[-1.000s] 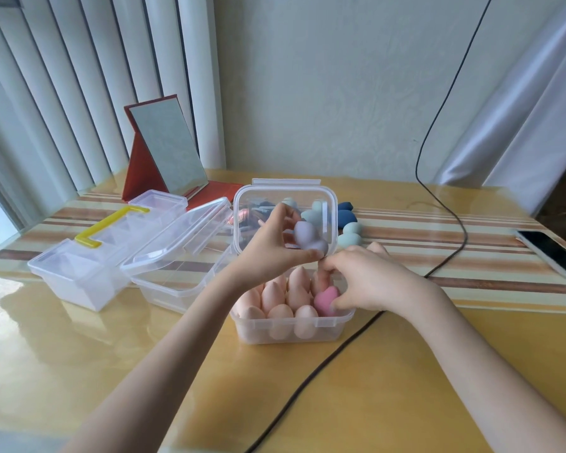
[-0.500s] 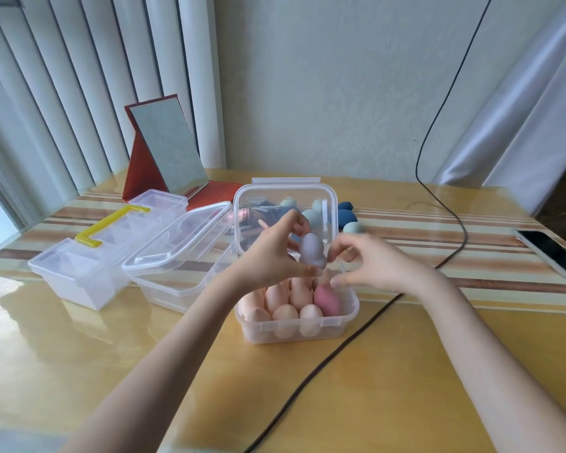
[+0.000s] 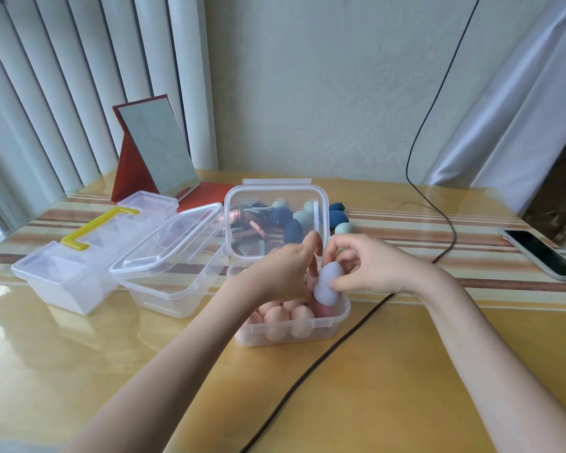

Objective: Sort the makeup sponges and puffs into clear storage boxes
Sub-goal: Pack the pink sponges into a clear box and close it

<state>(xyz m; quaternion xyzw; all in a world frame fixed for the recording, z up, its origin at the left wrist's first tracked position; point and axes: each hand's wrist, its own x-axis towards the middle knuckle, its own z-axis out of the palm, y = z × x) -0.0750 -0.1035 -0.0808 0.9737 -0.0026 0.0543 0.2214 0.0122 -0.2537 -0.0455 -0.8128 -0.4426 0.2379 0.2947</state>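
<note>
Black cable (image 3: pixel 311 371) ran across the near part of the wooden table (image 3: pixel 389 387), passing right of the front box and climbing the wall beyond.

Clear box (image 3: pixel 291 333) stood at table centre, lid (image 3: pixel 276 220) hinged up behind it. Peach sponges (image 3: pixel 288 317) packed upright inside along the front wall; one pink sponge (image 3: pixel 322 310) at the right end, mostly hidden.

Both hands met directly above that box. Right hand (image 3: pixel 370 266) pinched a lilac egg-shaped sponge (image 3: pixel 329 282) between thumb and fingers, sponge tilted, its lower end just over the box's right rear corner. Left hand (image 3: pixel 285 273) was beside it, fingers bent and reaching down among the sponges; could not tell whether they held anything.

Left of centre: an open clear box (image 3: pixel 164 295) with its lid (image 3: pixel 167 240) resting askew on top, and next to it a compartmented clear case (image 3: pixel 66 279) with a yellow handle (image 3: pixel 95 227).

Behind the raised lid, loose sponges lay on the striped runner: dark blue sponges (image 3: pixel 337 219), pale green sponges (image 3: pixel 345 228), others only seen through the plastic.

Farther back, a red folding mirror (image 3: pixel 157 152) stood at left. A phone (image 3: pixel 543 255) lay at the right table edge.
</note>
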